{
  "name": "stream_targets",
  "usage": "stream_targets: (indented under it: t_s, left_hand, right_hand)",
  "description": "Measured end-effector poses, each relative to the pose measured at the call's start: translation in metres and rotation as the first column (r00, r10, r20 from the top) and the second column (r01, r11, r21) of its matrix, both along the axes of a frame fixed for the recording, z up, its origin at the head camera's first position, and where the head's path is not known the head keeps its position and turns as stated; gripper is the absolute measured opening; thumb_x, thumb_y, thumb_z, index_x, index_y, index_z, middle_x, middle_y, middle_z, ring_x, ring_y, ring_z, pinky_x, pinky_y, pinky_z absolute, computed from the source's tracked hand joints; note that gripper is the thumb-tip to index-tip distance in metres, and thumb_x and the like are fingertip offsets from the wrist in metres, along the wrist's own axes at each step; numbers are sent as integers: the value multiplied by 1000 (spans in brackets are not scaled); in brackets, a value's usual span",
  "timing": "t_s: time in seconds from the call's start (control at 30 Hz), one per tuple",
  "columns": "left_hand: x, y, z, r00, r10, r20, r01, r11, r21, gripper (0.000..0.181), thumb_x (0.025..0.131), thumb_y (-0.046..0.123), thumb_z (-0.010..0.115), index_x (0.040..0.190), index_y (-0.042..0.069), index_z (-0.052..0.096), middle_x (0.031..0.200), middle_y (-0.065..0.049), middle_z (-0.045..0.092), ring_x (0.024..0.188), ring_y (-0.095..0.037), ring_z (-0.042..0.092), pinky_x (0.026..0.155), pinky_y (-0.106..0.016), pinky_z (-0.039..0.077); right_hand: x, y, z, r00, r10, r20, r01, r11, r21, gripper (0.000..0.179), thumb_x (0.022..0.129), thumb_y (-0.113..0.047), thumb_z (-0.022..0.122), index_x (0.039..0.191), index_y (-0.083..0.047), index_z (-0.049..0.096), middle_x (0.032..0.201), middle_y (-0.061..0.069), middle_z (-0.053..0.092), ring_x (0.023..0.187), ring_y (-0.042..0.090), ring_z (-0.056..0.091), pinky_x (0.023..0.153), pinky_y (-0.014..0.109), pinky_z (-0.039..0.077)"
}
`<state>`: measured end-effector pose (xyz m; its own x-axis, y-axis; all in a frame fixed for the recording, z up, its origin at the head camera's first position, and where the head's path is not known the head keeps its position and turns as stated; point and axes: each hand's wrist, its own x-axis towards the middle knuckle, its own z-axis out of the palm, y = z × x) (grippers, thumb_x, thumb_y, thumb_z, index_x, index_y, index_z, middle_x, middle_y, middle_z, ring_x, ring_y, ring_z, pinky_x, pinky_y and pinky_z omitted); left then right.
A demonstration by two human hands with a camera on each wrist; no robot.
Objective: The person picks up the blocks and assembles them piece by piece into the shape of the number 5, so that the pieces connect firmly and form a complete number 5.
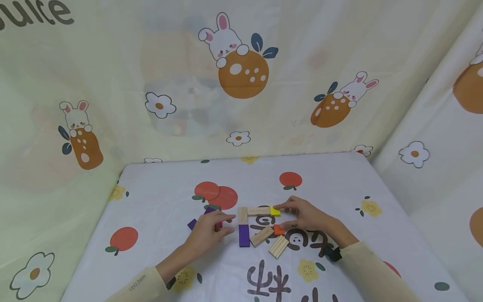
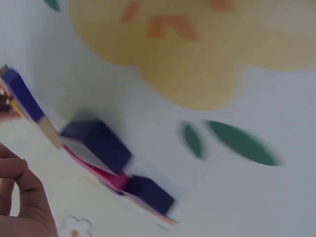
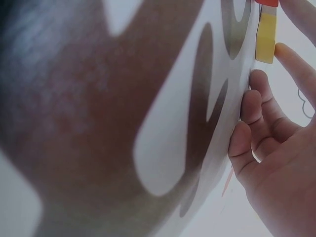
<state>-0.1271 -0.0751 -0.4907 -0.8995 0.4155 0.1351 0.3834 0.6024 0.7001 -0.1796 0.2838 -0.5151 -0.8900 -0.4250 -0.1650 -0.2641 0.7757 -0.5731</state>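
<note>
clock on head view, 12 = far edge. right hand point(image 1: 307, 216): thumb and index apart, index tip looks to touch yellow block point(image 1: 275, 212), thumb just beside orange block point(image 1: 279, 230). yellow block at 3 o'clock end of wooden block point(image 1: 258, 211); second wooden block point(image 1: 242, 215) at its 9, purple block point(image 1: 244, 235) at 6 of that, making a bent line. orange block at yellow's 6; slanted wooden block point(image 1: 262, 236) at orange's 8, light wooden block point(image 1: 278, 246) at its 6. left hand point(image 1: 211, 228): at 9 of the line, thumb and fingers apart, tips short of it. dark purple block point(image 1: 209, 209) at its 12, other purple block point(image 1: 192, 225) at its 9, pink piece point(image 1: 219, 225) partly hidden by fingers. all on printed white cloth point(image 1: 162, 197); rabbit-print curtain point(image 1: 286, 121) at 12.
</note>
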Motion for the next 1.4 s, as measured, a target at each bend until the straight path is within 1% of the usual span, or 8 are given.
stream_targets:
  t_s: [0.1,0.2,0.43,0.53,0.7,0.87,1.1,1.4]
  left_hand:
    - [4,-16,2,997,82,7,-82,997,-12,40,90,17,85,129,15,78,106,-3,76,73,-6,53,61,-17,47]
    - [9,-33,2,990,133,47,-133,991,0,43,88,15,86,130,14,77,108,-4,76,70,-7,53,59,-17,46]
    - [19,-61,0,962,243,126,-241,970,-33,48,85,15,90,131,19,76,116,-2,74,71,-7,55,57,-19,48]
    - [21,-69,-1,966,222,133,-218,975,-44,47,84,14,90,130,16,77,117,-4,73,72,-7,54,55,-19,47]
    - [22,-79,-5,979,139,147,-129,989,-74,46,84,13,90,128,11,76,114,-6,72,71,-4,52,54,-19,47]
    - [21,-83,-11,987,103,126,-87,988,-126,45,83,12,90,126,10,78,105,-1,71,69,-2,50,57,-18,46]
    - [21,-81,-16,979,137,149,-109,978,-179,41,81,16,92,119,11,80,97,4,68,70,-5,50,61,-18,44]
    - [24,-73,-17,970,205,130,-167,953,-252,40,77,19,95,113,9,82,90,5,62,75,-10,49,63,-20,41]
  right_hand:
    - [0,0,0,1000,1,-2,-1,1000,0,64,80,-43,93,139,-32,71,113,-3,61,96,15,49,79,28,42]
    - [0,1,0,1000,-1,3,1,1000,-2,64,80,-42,93,139,-31,71,115,-2,62,97,16,49,80,29,42]
    - [1,1,1,1000,-18,16,18,1000,1,64,80,-42,93,139,-33,71,116,-1,62,99,16,50,81,29,44]
    - [1,2,1,999,-29,20,29,1000,6,64,79,-44,93,138,-33,71,116,-1,62,100,16,50,82,31,46]
    - [2,3,-1,999,-27,24,27,1000,-3,64,79,-43,93,138,-33,71,117,-1,62,100,16,50,83,31,45]
    - [2,3,-1,1000,-8,-3,8,1000,-10,63,80,-41,93,139,-33,70,116,-2,63,100,15,51,83,28,46]
    - [1,3,0,1000,-2,-9,2,1000,-3,63,81,-42,92,140,-35,70,115,-3,62,101,14,52,84,28,48]
    - [2,1,1,1000,14,-6,-14,1000,-2,63,82,-41,91,141,-33,70,115,-4,62,100,14,51,84,28,46]
